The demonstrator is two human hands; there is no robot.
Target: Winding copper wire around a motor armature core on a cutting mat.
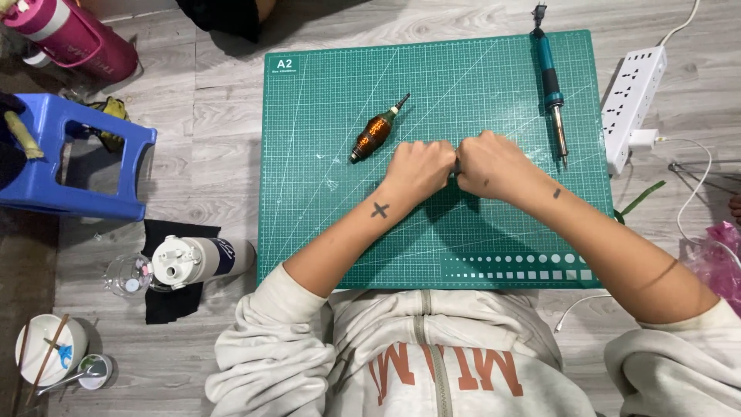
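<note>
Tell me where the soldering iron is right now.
In the head view, the soldering iron lies on the green cutting mat near its top right corner, beside the white power strip and above the right hand.

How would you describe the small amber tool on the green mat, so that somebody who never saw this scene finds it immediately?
Start from the green mat on the grey floor. Just left of the left hand, apart from it, lies the amber tool, tilted, its thin dark tip toward the far right. Unlike the long teal soldering iron by the mat's right edge, it is short, barrel-shaped and see-through orange.
</note>
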